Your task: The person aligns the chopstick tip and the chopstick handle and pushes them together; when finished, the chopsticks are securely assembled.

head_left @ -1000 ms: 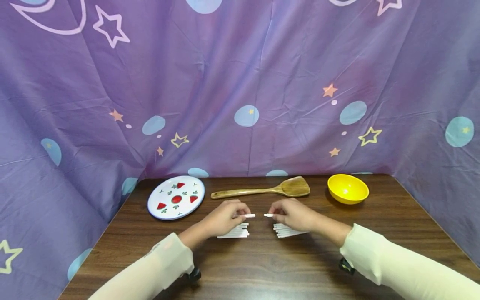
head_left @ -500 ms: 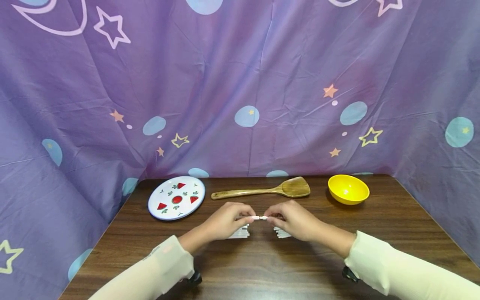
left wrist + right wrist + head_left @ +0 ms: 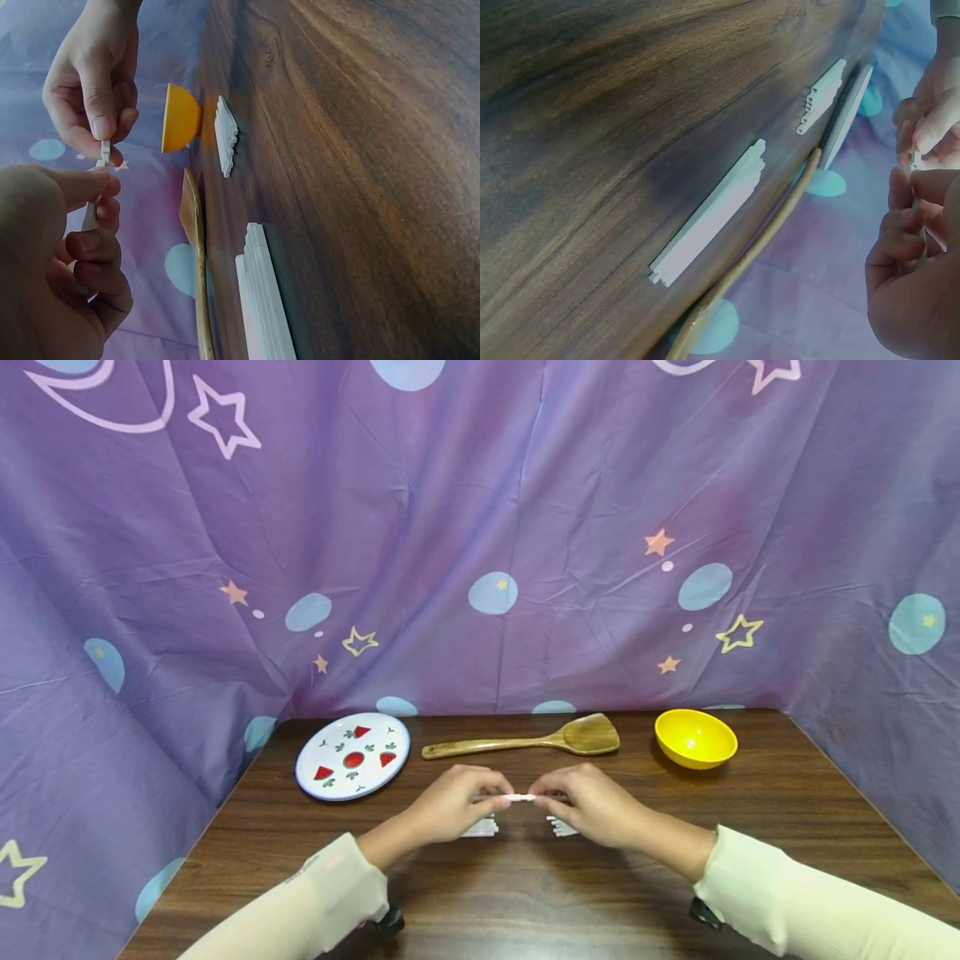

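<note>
L hand [image 3: 457, 806] pinches 1 white stick [image 3: 90, 217], R hand [image 3: 597, 806] a 2nd stick [image 3: 106, 149], ends meeting btwn; spatula [image 3: 557, 739] at 12 o'clock, plate [image 3: 352, 757] approx. 10, bowl [image 3: 696, 741] approx. 2.

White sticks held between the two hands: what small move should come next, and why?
Probably the right hand should gently press its white stick toward the second white stick, which the left hand pinches. Each hand pinches one, and their ends meet or nearly meet, roughly in line; whether they are locked together is too small to tell.
</note>
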### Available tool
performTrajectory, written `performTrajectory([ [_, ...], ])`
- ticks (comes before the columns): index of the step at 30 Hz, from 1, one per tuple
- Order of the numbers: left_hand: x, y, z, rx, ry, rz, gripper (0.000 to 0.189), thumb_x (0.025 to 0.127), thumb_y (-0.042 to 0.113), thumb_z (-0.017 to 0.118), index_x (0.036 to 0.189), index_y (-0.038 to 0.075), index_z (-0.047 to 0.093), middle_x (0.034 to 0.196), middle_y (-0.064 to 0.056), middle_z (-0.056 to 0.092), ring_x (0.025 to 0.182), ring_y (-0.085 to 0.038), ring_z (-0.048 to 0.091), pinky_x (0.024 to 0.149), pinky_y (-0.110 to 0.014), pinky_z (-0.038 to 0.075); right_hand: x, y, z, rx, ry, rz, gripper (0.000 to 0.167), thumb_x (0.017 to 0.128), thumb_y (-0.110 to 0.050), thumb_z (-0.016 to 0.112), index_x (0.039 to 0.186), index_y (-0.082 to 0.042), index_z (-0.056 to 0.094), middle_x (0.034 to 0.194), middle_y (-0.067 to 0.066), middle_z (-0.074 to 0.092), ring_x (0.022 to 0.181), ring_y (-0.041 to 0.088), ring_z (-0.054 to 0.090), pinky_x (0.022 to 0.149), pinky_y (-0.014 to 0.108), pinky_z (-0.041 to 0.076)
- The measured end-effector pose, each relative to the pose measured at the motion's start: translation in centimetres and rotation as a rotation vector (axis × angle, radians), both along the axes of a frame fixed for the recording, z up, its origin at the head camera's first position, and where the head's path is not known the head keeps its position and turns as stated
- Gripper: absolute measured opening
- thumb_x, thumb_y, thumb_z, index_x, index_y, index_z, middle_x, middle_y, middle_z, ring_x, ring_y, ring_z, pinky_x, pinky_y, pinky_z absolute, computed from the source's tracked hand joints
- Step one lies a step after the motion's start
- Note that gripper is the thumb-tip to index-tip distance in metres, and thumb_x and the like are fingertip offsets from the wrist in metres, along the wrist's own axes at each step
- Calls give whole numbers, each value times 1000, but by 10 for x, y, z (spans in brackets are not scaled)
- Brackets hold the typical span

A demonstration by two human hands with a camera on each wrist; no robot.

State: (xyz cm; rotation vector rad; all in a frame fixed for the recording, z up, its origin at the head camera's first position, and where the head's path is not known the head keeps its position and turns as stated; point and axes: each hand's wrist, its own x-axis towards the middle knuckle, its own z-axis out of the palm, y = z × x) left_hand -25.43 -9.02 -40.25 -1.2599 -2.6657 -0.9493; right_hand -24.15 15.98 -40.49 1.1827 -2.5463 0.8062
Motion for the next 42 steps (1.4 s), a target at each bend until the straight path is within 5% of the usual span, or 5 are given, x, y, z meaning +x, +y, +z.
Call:
performTrajectory([
  [6,0,0,-1,8,-11,-2,7,99,17,70,102,15,76,90,7,74,86,-5,66,81,-25,55,0,0,0,-7,29,15,9,96,-10,71,102,-10,77,92,-2,77,80,3,66,73,27,58],
  [20,3,-2,0,92,-103,-27,12,100,16,68,106,10,77,96,3,75,91,-7,67,90,-28,56,4,2,-2,-91,-101,14,11,98,-13,70,107,-13,77,95,-8,76,83,1,65,76,26,58],
  [26,6,-1,1,143,-126,-25,8,99,14,69,102,11,76,92,0,74,88,-5,66,88,-26,56,10,0,-1,-101,-44,11,7,98,-9,69,100,-13,74,86,-5,72,76,0,59,69,30,56],
  [42,21,3,3,147,2,15,5,97,15,71,99,14,76,91,7,71,87,-5,64,82,-26,54,25,-3,-1,-107,67,5,5,99,-13,68,101,-15,71,94,-10,72,79,0,60,71,28,56],
])
